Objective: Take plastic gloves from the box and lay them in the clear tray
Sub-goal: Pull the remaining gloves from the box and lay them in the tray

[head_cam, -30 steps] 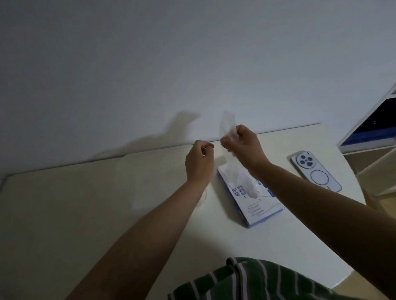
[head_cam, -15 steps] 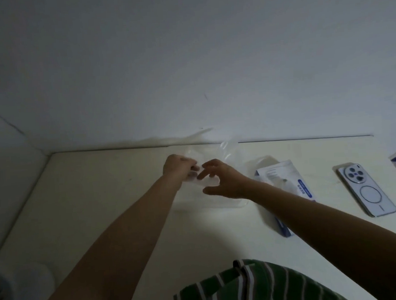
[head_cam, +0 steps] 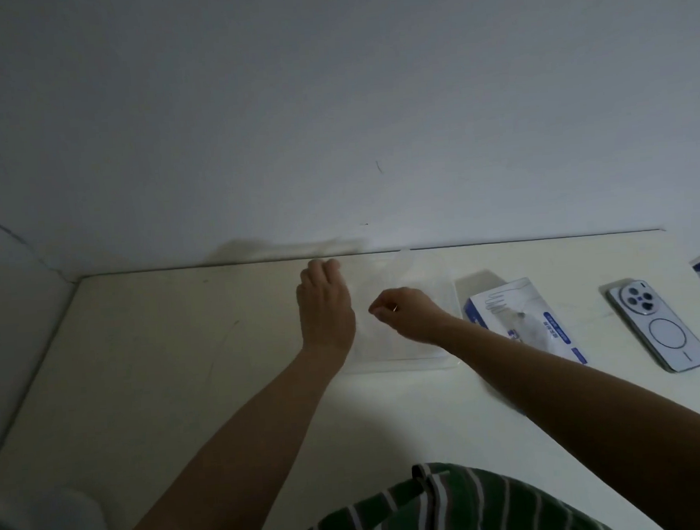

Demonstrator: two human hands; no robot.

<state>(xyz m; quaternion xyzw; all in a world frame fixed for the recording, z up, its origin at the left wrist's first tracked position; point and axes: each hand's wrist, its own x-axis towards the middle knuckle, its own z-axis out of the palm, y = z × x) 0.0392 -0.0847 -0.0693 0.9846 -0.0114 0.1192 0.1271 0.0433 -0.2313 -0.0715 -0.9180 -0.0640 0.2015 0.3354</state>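
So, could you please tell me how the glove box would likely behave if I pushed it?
The glove box looks like thin card lying flat, so it would probably slide rather than tip. It seems light for its size, since it holds only filmy gloves, and could lift when one is tugged out.

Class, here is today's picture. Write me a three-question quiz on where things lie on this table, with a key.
1. True or false: the phone lies between the box and the tray.
2. Which lies just right of the tray? A the phone, B the box, C nothing.
3. Fill in: the phone's camera lenses face ___.
Key: 1 false; 2 B; 3 up.
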